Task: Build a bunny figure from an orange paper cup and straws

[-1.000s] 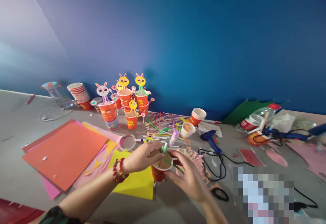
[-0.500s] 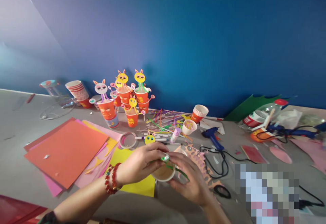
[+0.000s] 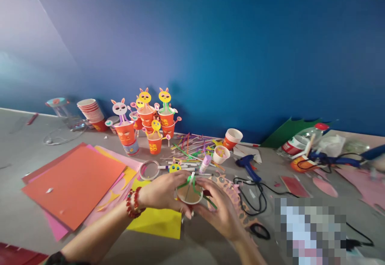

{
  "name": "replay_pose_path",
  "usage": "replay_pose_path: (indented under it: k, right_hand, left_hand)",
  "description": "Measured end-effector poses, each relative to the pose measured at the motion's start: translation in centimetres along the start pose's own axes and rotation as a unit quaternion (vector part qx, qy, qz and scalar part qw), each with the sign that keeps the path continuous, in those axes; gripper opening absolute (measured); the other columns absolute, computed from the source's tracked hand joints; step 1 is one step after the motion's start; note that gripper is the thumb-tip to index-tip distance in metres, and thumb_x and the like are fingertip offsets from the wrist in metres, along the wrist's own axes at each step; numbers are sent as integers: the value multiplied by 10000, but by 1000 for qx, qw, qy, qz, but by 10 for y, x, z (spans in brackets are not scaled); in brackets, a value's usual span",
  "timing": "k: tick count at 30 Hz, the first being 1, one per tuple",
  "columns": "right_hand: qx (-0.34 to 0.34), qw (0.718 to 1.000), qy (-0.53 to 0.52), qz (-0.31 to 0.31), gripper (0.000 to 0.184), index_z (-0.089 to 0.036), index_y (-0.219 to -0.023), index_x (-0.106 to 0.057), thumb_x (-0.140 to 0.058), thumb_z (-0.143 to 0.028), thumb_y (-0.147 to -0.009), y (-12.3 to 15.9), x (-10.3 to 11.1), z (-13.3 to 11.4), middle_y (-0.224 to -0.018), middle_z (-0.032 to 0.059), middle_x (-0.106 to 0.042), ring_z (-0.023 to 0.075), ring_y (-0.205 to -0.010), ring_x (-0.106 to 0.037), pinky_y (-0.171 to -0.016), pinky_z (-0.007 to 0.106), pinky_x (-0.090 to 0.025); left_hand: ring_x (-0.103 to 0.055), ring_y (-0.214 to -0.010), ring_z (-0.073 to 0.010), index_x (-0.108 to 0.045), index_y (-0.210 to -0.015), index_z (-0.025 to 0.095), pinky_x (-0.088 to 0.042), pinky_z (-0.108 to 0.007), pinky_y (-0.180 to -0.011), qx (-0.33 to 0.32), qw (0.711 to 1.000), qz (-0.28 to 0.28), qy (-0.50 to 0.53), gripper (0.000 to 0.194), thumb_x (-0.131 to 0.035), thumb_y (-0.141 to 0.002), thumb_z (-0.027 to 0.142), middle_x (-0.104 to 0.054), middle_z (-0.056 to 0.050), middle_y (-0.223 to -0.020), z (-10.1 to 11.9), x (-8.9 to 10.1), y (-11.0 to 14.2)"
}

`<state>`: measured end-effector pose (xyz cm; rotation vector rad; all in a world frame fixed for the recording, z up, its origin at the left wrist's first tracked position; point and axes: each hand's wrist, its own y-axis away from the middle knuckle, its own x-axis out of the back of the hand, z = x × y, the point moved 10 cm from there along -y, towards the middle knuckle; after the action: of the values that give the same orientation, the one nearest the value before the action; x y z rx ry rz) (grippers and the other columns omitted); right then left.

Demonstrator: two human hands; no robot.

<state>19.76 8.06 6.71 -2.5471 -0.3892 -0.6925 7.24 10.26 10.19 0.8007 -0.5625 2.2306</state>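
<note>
Both the left hand [image 3: 162, 190] and the right hand [image 3: 221, 206], before me, are grasping a round white-rimmed paper cup [image 3: 197, 197] between curled fingers; a thin green strip [image 3: 210, 202] is slanting between the right thumb and fingers.

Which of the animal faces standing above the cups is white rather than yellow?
The leftmost face, on purple stems; the others visible above cups are yellow.
</note>
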Motion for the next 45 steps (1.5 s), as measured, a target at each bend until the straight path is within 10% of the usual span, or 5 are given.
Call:
replay_pose_path:
  k: [18, 28, 45]
  right_hand:
    - [-66, 990, -85, 93, 123, -223, -956, -662, -597, -324, -982, 5, 12, 20, -776, 31, -720, 150, -605, -697, -488, 190, -531]
    - [-84, 986, -130, 69, 209, -208, -986, -683, -572, -384, -985, 3, 19, 18, -897, 69, -725, 208, -781, -723, -667, 265, -590]
    - [-134, 953, -269, 50, 240, -212, -974, -721, -626, -432, -957, 1, 12, 36, -888, 51, -710, 182, -737, -695, -672, 290, -581]
  left_hand:
    - [-640, -961, -254, -665, -1028, 176, -512, -334, -901, 57, 995, 79, 38, 468, -704, -821, 594, -677, -74, -999, -17, 9, 5]
    - [-652, -1019, -294, -542, -1287, 186, -516, -380, -931, 108, 992, 63, 31, 726, -796, -730, 578, -688, -105, -1105, -27, 10, 6]
    - [-593, -1209, -299, -602, -1248, 200, -478, -405, -1046, 12, 999, 3, 44, 487, -712, -861, 473, -649, -98, -1239, -13, 14, -5]
